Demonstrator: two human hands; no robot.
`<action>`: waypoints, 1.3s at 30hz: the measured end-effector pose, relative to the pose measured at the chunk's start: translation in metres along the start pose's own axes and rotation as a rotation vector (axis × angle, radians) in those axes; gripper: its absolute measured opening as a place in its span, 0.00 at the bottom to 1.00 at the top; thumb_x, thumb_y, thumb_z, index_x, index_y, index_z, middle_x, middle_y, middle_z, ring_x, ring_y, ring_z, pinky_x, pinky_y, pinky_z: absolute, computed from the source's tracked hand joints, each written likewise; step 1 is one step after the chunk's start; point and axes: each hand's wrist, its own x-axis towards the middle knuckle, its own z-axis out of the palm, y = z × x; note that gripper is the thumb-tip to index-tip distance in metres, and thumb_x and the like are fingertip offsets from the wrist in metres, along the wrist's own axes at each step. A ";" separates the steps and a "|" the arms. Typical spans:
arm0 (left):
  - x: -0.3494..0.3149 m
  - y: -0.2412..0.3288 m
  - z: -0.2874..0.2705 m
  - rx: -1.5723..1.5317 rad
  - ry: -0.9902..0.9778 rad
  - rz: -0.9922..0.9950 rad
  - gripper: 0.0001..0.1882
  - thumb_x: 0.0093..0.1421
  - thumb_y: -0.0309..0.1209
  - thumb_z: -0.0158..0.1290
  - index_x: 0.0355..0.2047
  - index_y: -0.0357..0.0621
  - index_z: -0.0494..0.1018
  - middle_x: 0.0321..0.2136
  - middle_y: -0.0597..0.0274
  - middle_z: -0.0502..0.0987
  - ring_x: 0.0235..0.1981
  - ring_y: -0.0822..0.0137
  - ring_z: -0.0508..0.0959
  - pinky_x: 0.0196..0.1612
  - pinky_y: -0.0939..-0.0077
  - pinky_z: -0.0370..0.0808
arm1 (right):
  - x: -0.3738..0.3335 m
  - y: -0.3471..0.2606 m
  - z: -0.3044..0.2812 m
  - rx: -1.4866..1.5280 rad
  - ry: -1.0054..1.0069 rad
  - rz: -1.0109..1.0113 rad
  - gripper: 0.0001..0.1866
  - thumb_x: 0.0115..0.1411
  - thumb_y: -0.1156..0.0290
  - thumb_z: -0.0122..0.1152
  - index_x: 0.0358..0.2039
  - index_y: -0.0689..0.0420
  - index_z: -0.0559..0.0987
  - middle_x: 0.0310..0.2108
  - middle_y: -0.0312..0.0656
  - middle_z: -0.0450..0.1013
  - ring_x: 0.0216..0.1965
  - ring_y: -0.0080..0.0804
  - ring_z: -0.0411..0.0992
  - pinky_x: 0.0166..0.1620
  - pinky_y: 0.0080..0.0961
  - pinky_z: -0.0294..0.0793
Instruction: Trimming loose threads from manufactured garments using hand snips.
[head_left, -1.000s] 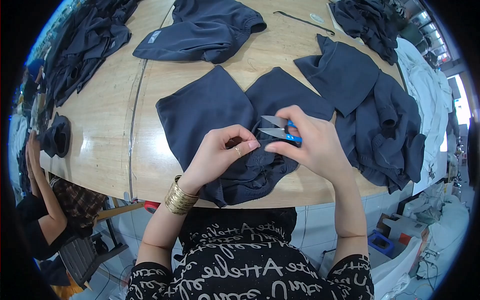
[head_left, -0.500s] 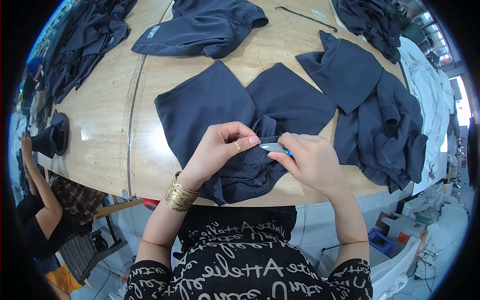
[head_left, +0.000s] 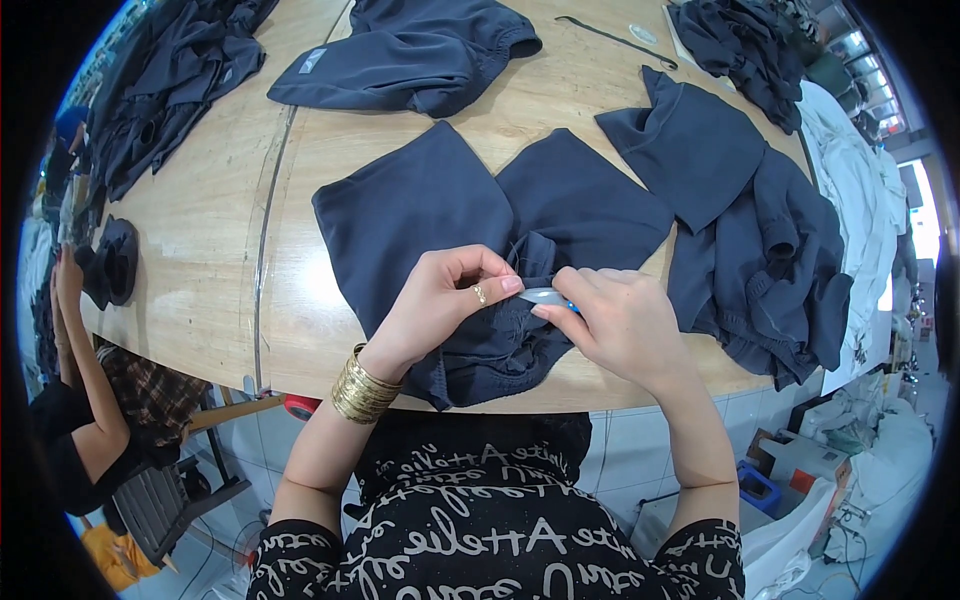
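Observation:
Dark navy shorts (head_left: pixel 420 215) lie in front of me, the two legs spread away and the gathered waistband (head_left: pixel 490 385) near the table edge. My left hand (head_left: pixel 455 290) is closed in a pinch over their middle, on cloth or loose threads at the seam. Fine dark threads (head_left: pixel 517 250) stick up beside its fingertips. My right hand (head_left: pixel 620 315) is closed around small thread snips (head_left: pixel 543 296) with silver blades and a blue part, mostly hidden by the fingers. The blade tips point left and meet the left fingertips.
More dark garments lie to the right (head_left: pixel 740 210), at the far middle (head_left: pixel 420 65) and far left (head_left: pixel 185 75) of the wooden table (head_left: pixel 200 290). A dark strip (head_left: pixel 615 42) lies at the back. White cloth (head_left: pixel 850 200) hangs along the right. At left, a co-worker's arms (head_left: pixel 85 330) reach the table.
Both hands stay over the same spot, with the snips turned slightly and their blue part less visible. The co-worker's hands at left have shifted a little.

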 end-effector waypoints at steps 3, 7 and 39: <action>0.001 -0.003 0.000 -0.083 -0.005 -0.011 0.06 0.61 0.27 0.54 0.31 0.36 0.76 0.29 0.68 0.77 0.33 0.81 0.73 0.41 0.86 0.69 | 0.000 0.000 0.000 -0.038 -0.034 -0.001 0.16 0.58 0.57 0.59 0.23 0.55 0.70 0.17 0.38 0.70 0.19 0.34 0.71 0.24 0.27 0.69; 0.001 -0.003 -0.001 -0.154 -0.004 -0.046 0.06 0.61 0.27 0.54 0.31 0.37 0.76 0.29 0.68 0.77 0.33 0.81 0.73 0.41 0.85 0.69 | 0.000 -0.001 0.002 -0.018 0.018 0.002 0.16 0.57 0.57 0.59 0.24 0.55 0.70 0.17 0.38 0.69 0.20 0.33 0.71 0.25 0.26 0.69; -0.048 0.011 -0.026 0.384 0.144 0.176 0.15 0.61 0.34 0.54 0.46 0.44 0.74 0.42 0.60 0.75 0.41 0.68 0.73 0.45 0.76 0.70 | -0.026 -0.015 0.012 0.668 0.206 0.486 0.09 0.51 0.81 0.64 0.34 0.59 0.76 0.23 0.34 0.71 0.24 0.18 0.67 0.29 0.17 0.67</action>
